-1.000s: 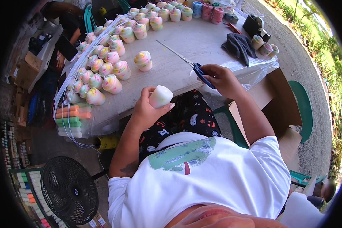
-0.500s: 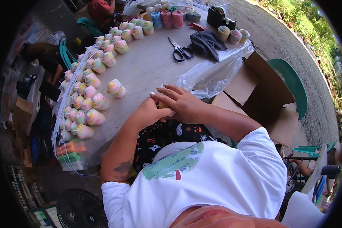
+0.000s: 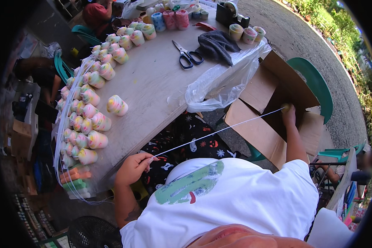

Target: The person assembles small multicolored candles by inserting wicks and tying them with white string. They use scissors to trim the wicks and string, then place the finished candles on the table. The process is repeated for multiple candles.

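A thin white cord (image 3: pixel 219 132) stretches taut and slanting across my lap. My left hand (image 3: pixel 132 167) pinches its near end by the table's front edge. At the other end, over the open cardboard box (image 3: pixel 252 128), my right hand (image 3: pixel 291 117) is closed round a small yellowish round piece (image 3: pixel 285 108); my fingers hide much of it. A pastel swirled candle (image 3: pixel 117 105) stands alone on the table. Left of it, several rows of similar candles (image 3: pixel 100 122) with white wicks fill the table's edge, and long white cords (image 3: pixel 62 132) lie along them.
Scissors (image 3: pixel 187 56) lie beside a dark cloth (image 3: pixel 217 46) and a clear plastic bag (image 3: pixel 215 89). Red and blue candles (image 3: pixel 182 20), a tape dispenser (image 3: pixel 231 14) and more pale candles stand at the back. A green chair (image 3: pixel 314 82) is behind the box. Another person sits at the far left.
My hands were together at the table edge. Now they are far apart: the right has moved right over the box, the left down and left, with the cord drawn straight between them.
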### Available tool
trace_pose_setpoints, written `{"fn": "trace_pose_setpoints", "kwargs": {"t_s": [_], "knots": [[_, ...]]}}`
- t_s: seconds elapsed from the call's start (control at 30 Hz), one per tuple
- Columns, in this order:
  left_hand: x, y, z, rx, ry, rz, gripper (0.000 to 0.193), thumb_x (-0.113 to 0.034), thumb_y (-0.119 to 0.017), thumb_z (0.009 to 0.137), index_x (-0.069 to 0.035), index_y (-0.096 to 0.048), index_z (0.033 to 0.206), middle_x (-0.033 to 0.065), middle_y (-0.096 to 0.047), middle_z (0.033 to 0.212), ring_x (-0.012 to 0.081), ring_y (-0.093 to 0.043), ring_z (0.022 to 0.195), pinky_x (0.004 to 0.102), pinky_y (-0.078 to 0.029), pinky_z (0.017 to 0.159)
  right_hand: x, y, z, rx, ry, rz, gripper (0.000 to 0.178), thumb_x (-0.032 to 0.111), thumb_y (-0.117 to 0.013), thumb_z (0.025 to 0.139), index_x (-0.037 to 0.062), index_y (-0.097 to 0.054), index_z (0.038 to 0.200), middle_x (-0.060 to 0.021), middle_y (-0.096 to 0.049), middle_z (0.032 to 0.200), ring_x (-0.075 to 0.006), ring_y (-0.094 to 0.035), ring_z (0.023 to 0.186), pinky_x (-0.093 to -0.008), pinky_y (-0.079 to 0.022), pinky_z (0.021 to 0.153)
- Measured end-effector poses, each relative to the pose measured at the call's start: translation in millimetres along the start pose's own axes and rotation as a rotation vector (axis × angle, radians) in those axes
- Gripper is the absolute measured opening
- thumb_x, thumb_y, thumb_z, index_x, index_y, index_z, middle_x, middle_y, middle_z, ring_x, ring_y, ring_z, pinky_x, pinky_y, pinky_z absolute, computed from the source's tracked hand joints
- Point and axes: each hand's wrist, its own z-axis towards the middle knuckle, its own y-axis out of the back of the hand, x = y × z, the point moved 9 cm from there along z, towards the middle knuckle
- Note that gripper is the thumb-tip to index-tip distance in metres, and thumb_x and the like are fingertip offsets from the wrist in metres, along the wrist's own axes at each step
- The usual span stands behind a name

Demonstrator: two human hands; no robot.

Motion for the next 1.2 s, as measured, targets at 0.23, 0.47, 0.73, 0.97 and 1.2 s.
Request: {"fn": "trace_pose_setpoints", "kwargs": {"t_s": [0.23,0.47,0.73,0.97,1.2], "knots": [[-65,-10,-13,-0.26,-0.187,0.462,0.013,-0.014,-0.061,0.086,-0.005,-0.069,0.09,0.0072,-0.064,0.075,0.0186,-0.061,0.069,0.0319,-0.044,0.066,148,-16,31,0.525,0.226,-0.595,0.025,0.016,-0.06,0.082,0.0039,-0.066,0.103,-0.0169,-0.062,0.116,-0.0362,-0.059,0.105,-0.0419,-0.049,0.089],[-77,35,-51,-0.587,-0.205,0.761,0.012,-0.02,-0.066,0.081,-0.01,-0.07,0.084,0.006,-0.064,0.075,0.0251,-0.059,0.073,0.0386,-0.039,0.082,477,88,-185,0.843,1.134,0.531,0.037,0.028,-0.068,0.085,0.0037,-0.061,0.112,-0.0142,-0.065,0.098,-0.0248,-0.063,0.095,-0.0357,-0.049,0.083],[-129,44,-96,-0.671,-0.336,0.992,0.011,-0.017,-0.071,0.076,-0.009,-0.069,0.084,0.0025,-0.062,0.075,0.0197,-0.058,0.073,0.0404,-0.033,0.094,525,58,-407,1.923,0.923,0.663,0.038,0.029,-0.061,0.091,0.0014,-0.057,0.116,-0.0082,-0.063,0.082,-0.014,-0.059,0.071,-0.0281,-0.048,0.067],[-106,87,-111,-0.684,-0.583,0.434,0.011,-0.014,-0.068,0.082,-0.005,-0.068,0.087,0.0026,-0.063,0.076,0.0151,-0.058,0.076,0.0337,-0.041,0.082,505,77,-319,1.461,0.899,0.772,0.017,0.016,-0.056,0.095,0.0,-0.062,0.097,0.001,-0.056,0.07,-0.0063,-0.051,0.066,-0.0227,-0.043,0.062],[-72,72,-61,-0.575,-0.707,-0.418,0.031,-0.027,-0.051,0.097,0.003,-0.061,0.097,0.0089,-0.063,0.089,0.0133,-0.06,0.082,0.0277,-0.049,0.076,481,85,-296,1.288,0.86,0.732,0.014,0.012,-0.056,0.094,-0.0007,-0.062,0.099,0.0005,-0.056,0.071,-0.0068,-0.052,0.067,-0.0222,-0.043,0.061]]}}
